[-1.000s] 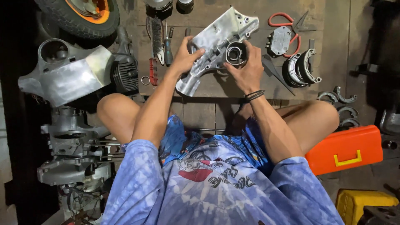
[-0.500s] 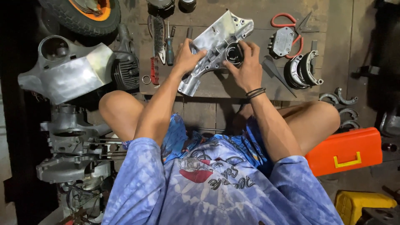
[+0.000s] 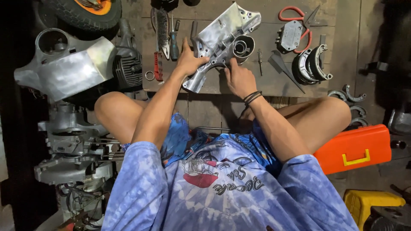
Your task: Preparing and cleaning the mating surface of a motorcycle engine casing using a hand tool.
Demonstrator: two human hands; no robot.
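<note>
Left hand (image 3: 190, 62) clamped on lower end of silver metal casing (image 3: 222, 42), lying tilted on wooden board (image 3: 265, 85). Right hand (image 3: 239, 79) just below casing, fingertips touching its edge near round cup part (image 3: 243, 46), not closed on anything. Screwdriver (image 3: 174, 40) and pliers (image 3: 162, 36) left of casing. Orange toolbox (image 3: 355, 147) beside right knee.

Engine casing (image 3: 222, 38) under left hand (image 3: 190, 62) and right hand (image 3: 239, 79): bare cast metal, dull silver, brushed sheen, rough at edges. Cylindrical sleeve (image 3: 243, 46) just above the right hand's fingers: smoother, brighter metal. Work board (image 3: 257, 85) beneath the grip: matt, worn wood. Brake shoes (image 3: 312, 64), well right of the grip: semi-gloss metal. Toolbox (image 3: 355, 147), near the right elbow: glossy orange plastic.
</note>
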